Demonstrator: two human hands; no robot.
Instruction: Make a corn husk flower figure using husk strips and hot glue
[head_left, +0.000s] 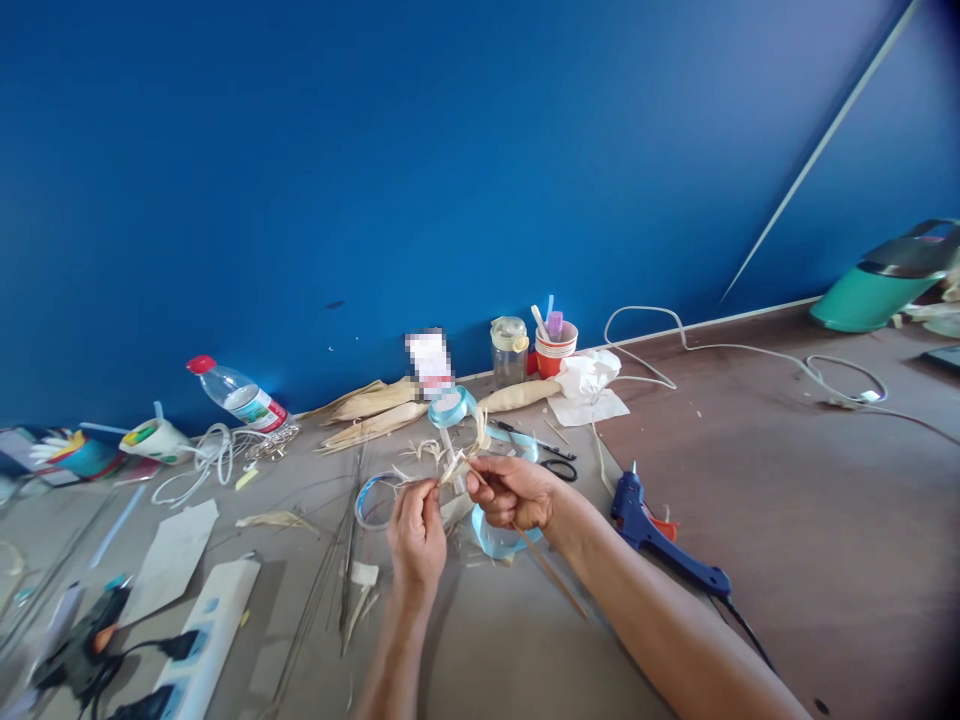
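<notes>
My right hand (pixel 521 490) is closed around a thin brown stick (pixel 559 578), whose lower end slants down toward me. Pale dried husk strips (pixel 480 432) fan out at the stick's upper end, just above my fingers. My left hand (pixel 417 530) pinches the husk from the other side, its fingertips close to the right ones. Beneath and behind the hands lie a light-blue ribbon (pixel 491 540), a ribbon roll (pixel 452 407), a roll of tape (pixel 369 505) and black-handled scissors (pixel 559 469). Where exactly the husk joins the stick is hard to make out.
A blue glue gun (pixel 667 550) lies right of my right forearm. A power strip (pixel 214 630) and thin wires (pixel 351 530) are at left. Along the blue wall stand a tilted bottle (pixel 251 405), a jar (pixel 510 355), paper cups (pixel 556 350), corn husks (pixel 375 405) and a green kettle-like container (pixel 862 295).
</notes>
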